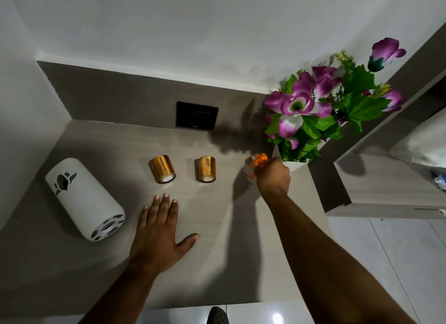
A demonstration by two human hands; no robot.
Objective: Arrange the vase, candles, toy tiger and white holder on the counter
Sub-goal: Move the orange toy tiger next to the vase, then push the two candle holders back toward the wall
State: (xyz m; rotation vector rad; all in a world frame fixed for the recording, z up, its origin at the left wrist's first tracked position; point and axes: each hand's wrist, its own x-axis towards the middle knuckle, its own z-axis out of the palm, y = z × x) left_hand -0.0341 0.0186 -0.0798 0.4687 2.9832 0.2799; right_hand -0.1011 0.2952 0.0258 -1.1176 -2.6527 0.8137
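Observation:
On the grey counter [212,217] two gold candle holders stand side by side, the left candle [162,169] and the right candle [205,169]. The white holder [84,198], a tall cylinder with cut-out shapes, stands at the left. A white vase [295,165] of purple flowers [299,104] stands at the back right corner. My right hand [272,177] is closed around the orange toy tiger [259,161], just left of the vase. My left hand [160,229] lies flat on the counter, fingers spread, in front of the left candle.
A black socket plate [197,115] is set in the back wall behind the candles. To the right a lower wooden shelf [386,188] holds a white cushion [420,145]. White floor tiles and a dark shoe [218,315] show below the counter's front edge.

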